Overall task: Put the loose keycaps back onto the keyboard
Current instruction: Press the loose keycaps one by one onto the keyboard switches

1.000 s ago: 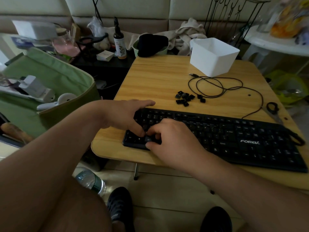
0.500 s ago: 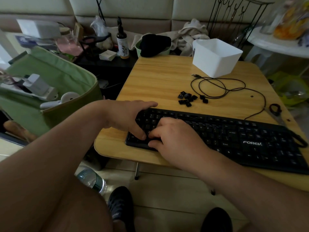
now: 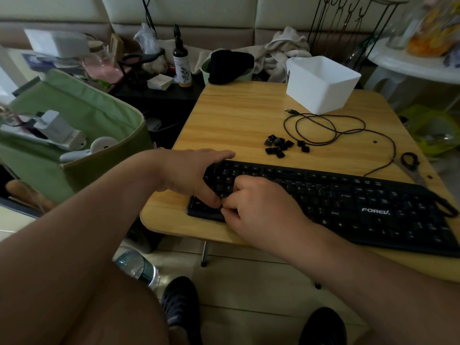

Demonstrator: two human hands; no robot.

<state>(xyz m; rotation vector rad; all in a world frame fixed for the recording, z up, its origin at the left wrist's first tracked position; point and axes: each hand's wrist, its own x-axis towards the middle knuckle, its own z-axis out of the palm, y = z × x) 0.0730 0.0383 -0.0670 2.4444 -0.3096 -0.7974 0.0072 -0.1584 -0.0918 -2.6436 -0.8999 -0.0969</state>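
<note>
At keyboard [image 3: 348, 207] left end, both hands met: left hand [image 3: 191, 175] braced flat, right hand [image 3: 258, 207] fingers curled, apparently pressing a cap, hidden. Loose keycaps [image 3: 277, 146] lay up-right on desk [image 3: 236, 120], right hand nearer.

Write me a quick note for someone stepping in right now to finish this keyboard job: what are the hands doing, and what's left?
Left hand: rests over the keyboard's left end, steadying it.
Right hand: fingers curled down at the lower-left keys beside the left thumb; any keycap under them is hidden.
Loose keycaps: a small pile on the table behind the keyboard, by the coiled cable.
Done: cannot tell how many.
Left: seat that pile.
</note>
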